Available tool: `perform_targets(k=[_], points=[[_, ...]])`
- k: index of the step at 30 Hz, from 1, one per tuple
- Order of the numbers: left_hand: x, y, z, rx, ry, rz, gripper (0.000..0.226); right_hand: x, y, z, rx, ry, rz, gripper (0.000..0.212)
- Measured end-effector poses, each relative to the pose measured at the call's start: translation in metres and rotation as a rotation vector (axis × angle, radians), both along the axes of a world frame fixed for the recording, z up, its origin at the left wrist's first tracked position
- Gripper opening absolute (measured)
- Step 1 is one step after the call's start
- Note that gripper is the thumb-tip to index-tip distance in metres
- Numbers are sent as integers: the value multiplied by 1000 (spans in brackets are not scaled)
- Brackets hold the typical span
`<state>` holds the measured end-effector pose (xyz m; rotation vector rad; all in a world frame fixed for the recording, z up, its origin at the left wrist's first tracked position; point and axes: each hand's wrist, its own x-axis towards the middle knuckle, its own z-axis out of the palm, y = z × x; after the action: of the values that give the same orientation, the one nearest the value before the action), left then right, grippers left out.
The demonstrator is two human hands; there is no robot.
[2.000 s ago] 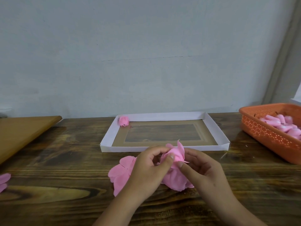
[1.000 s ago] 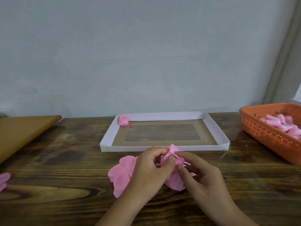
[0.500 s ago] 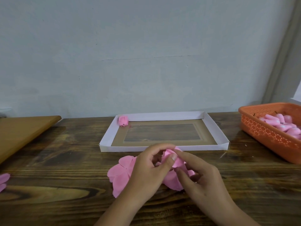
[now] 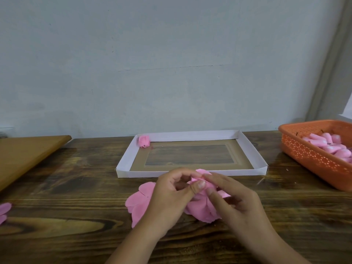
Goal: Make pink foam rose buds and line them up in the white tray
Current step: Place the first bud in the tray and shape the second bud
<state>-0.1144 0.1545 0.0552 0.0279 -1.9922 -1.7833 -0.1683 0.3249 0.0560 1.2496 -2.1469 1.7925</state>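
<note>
A half-wrapped pink foam bud is pinched between both hands, just in front of the white tray. My left hand grips it with thumb and curled fingers; my right hand presses petals onto it from the right. Loose pink foam petals lie flat under and left of my hands, and more hang below the bud. One finished rose bud sits in the tray's far left corner.
An orange perforated basket with several pink foam cores stands at the right edge. A brown board lies at the left. A stray pink petal rests at the far left on the dark wooden table.
The petals that stood up above my fingers are now folded down onto the bud. My right hand has closed in over it from the right; both hands sit slightly lower.
</note>
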Motion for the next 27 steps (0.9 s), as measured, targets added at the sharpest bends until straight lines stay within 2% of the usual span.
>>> perform_targets(k=[3,8,11,16,19,21,27], points=[[0,0,1,87,-44,-3,21,0,1,-2,143,148,-104,49],[4,1,5,51,-106,53,12,2,0,-3,231,303,-222,50],[5,3,6,13,-128,75,13,0,2,-1,252,311,-202,55],[4,4,5,-2,-134,89,15,-1,1,0,258,303,-143,80],[4,5,6,-16,-137,86,13,-2,-1,-3,248,373,-180,92],[5,6,5,-11,-137,79,12,-3,-1,-7,205,430,-227,92],[5,8,6,25,-140,53,11,-9,-1,-14,175,521,-301,71]])
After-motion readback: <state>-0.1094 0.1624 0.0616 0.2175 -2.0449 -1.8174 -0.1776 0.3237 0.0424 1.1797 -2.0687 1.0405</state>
